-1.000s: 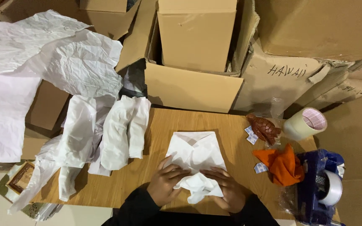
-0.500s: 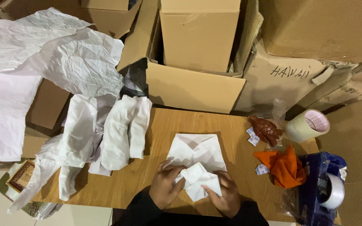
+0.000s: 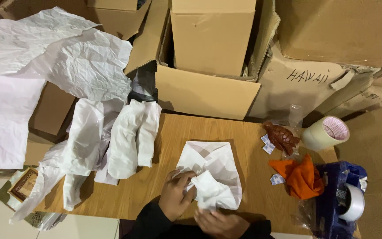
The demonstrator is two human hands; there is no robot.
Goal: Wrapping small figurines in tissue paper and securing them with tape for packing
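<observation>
left hand fingers pinch the white paper bundle near the tabletop front edge; right hand rests flat below it, fingers together. bare wood lies open behind; orange cloth sits right.

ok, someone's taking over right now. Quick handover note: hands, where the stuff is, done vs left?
Left hand: fingers pressing the folded white paper bundle on the wooden table.
Right hand: at the bundle's near edge, below the fold; grip unclear.
Done: lower part of the sheet is folded up over the middle; contents hidden. Several wrapped white bundles lie at the table's left.
Left: top flap is open, nothing taped.
Nearby, right side: brown turtle figurine unwrapped, orange cloth, tape roll, blue tape dispenser.
</observation>
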